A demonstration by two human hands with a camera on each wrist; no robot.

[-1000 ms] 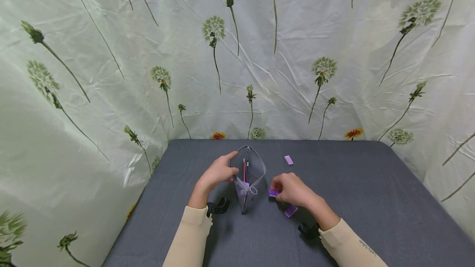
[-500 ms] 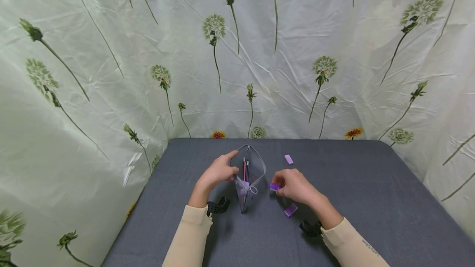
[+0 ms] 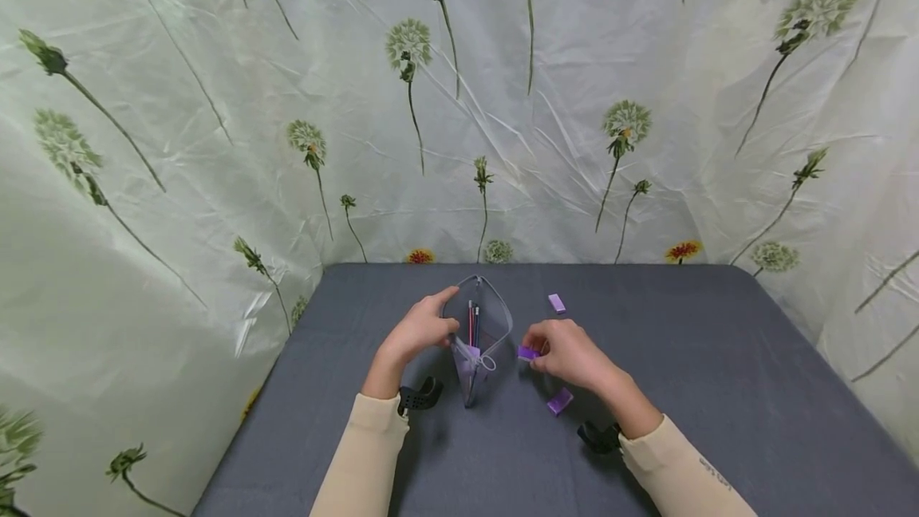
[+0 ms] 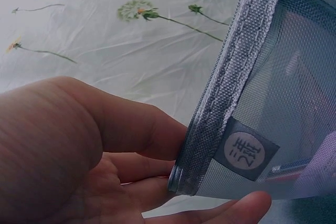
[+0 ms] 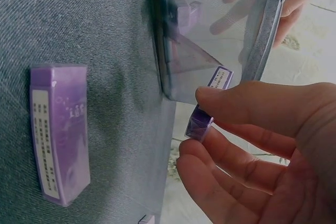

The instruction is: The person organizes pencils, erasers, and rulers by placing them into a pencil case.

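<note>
My left hand [image 3: 424,325] pinches the zippered rim of a grey mesh pencil case [image 4: 252,40], thumb on one side and fingers on the other. The case's mouth gapes. Inside show pencils [image 3: 471,325] and something purple [image 5: 184,17] behind the mesh. To the right of the case, my right hand [image 3: 570,353] pinches a small purple eraser [image 5: 199,124] with a white printed label between thumb and fingertips. Another purple eraser [image 5: 68,135] lies on the table below the right hand. Farther back lies a lighter purple one [image 3: 557,304].
A dark grey cloth covers the table [image 3: 682,389]. Behind and to the sides hangs a pale curtain [image 3: 345,62] printed with dandelions. Black straps with camera mounts [image 3: 422,395] sit at both wrists.
My right hand has raised the pinched eraser off the table and stays beside the pencil case. The left hand keeps its grip on the rim. The head view has tilted slightly down.
</note>
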